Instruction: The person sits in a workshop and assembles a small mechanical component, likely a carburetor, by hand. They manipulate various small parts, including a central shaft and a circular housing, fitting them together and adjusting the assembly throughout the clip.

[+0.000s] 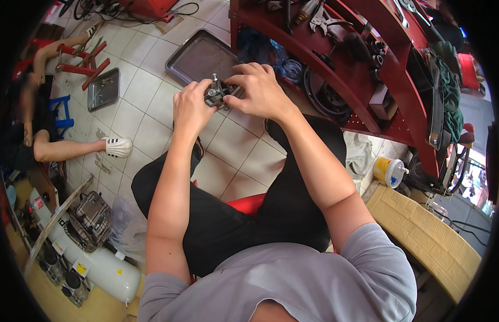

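Note:
Between my two hands, in front of my knees, is a small dark metal mechanical part [213,95] with a bright bolt or fitting standing up from it. My left hand [193,104] grips it from the left side, fingers curled round its edge. From the right, my right hand [259,91] closes on it with thumb and fingers. Its underside and much of its outline are hidden by my fingers, so its exact kind does not show. Just beyond my hands a dark rectangular metal tray [193,53] lies on the floor.
A red tool cart [335,70] with pliers [323,22] stands at the right. At the left another person sits, a white shoe [118,147] on the tiles, near a smaller tray [104,90] and red stand [83,61]. A white tank [107,271] lies lower left; a white-yellow tub [388,172] stands right.

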A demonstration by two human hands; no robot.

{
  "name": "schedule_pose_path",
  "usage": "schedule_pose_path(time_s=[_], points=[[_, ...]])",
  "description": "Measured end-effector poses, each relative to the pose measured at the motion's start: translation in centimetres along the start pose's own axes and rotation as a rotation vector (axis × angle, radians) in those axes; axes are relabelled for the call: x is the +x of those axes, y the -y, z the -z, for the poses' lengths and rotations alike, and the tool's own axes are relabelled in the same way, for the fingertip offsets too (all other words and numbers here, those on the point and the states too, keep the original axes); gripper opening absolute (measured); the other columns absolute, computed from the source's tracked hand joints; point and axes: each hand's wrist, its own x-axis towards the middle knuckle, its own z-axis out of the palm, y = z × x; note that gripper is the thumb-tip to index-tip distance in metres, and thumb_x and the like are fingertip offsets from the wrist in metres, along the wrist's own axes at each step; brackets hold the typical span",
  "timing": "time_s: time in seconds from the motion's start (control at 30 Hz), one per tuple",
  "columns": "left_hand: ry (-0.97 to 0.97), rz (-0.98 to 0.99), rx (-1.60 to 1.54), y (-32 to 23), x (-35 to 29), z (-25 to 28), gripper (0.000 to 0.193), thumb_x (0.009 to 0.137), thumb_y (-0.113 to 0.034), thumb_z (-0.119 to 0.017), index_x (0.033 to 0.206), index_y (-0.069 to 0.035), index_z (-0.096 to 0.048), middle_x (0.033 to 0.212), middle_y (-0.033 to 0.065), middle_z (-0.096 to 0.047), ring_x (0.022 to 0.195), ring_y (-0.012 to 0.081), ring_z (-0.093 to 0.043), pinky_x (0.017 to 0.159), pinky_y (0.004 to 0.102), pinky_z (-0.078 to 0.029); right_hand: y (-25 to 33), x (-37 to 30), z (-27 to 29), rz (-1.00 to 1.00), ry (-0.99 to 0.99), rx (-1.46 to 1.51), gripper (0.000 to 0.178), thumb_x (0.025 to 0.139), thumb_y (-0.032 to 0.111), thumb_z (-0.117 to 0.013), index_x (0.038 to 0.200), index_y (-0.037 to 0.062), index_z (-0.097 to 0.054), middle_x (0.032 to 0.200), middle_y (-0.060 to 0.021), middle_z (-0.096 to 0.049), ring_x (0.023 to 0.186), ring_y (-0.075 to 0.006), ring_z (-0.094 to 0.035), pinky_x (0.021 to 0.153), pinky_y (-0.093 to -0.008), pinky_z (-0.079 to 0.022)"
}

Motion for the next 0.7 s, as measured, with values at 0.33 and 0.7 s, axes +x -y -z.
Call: schedule_pose_path(time_s=[0.33, 0.7], points=[[0.039, 0.037, -0.024, 0.01, 0.06, 0.07, 0.052, 0.063, -0.018, -0.087, 0.11, -0.014, -0.065, 0.093, 0.0062, -0.066, 0.097, 0.0286, -0.063, 0.084, 0.0427, -0.042, -0.31, 0.31, 0.43, 0.01, 0.035, 0.101, 0.038, 0.077, 0.037, -0.07, 0.098, 0.0066, -0.076, 0.12, -0.0222, -0.064, 0.117, -0.033, -0.057, 0.106, -0.047, -0.033], [0.049, 0.06, -0.025, 0.14, 0.19, 0.17, 0.051, 0.063, -0.018, -0.088, 0.109, -0.014, -0.066, 0.093, 0.0066, -0.066, 0.096, 0.0284, -0.063, 0.084, 0.0431, -0.042, -0.09, 0.54, 0.51, 0.034, -0.038, 0.147, 0.035, 0.077, 0.039, -0.071, 0.089, 0.0062, -0.077, 0.117, -0.0225, -0.066, 0.117, -0.0332, -0.058, 0.106, -0.0476, -0.035]])
